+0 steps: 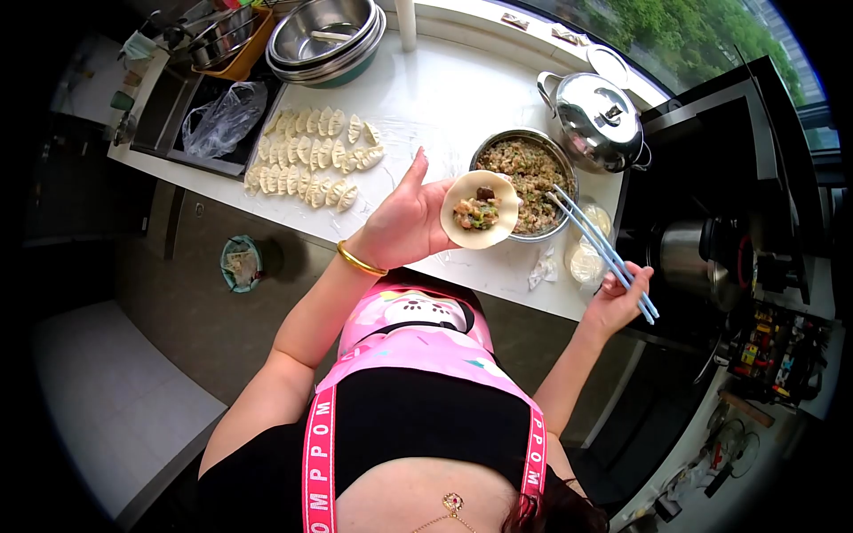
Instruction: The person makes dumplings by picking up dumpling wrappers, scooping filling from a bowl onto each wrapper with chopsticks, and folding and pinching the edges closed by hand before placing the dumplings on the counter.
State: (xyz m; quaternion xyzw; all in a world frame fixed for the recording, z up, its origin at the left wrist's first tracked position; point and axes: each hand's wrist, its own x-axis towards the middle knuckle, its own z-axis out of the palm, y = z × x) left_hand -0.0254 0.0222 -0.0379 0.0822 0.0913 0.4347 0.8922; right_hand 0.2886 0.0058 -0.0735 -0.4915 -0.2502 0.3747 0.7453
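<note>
A round dumpling wrapper [456, 233] rests on the fingers of my left hand [409, 218], the thumb raised clear of it. On the wrapper lies a mound of chopped filling [476, 211] with a dark piece at its top. My right hand [619, 300] grips a pair of light blue chopsticks [606, 253], their tips at the edge of a steel bowl of filling [524, 164]. Stacked wrappers [585, 263] in clear plastic sit beside that bowl. Several rows of folded dumplings [311, 155] lie on the counter to the left of my left hand.
A lidded steel pot [600, 120] stands behind the filling bowl. Nested steel basins [324, 40] are at the back left, near a sink area with a plastic bag [227, 120]. Another pot [689, 253] is on the stove at right. A lined bin [241, 264] stands on the floor.
</note>
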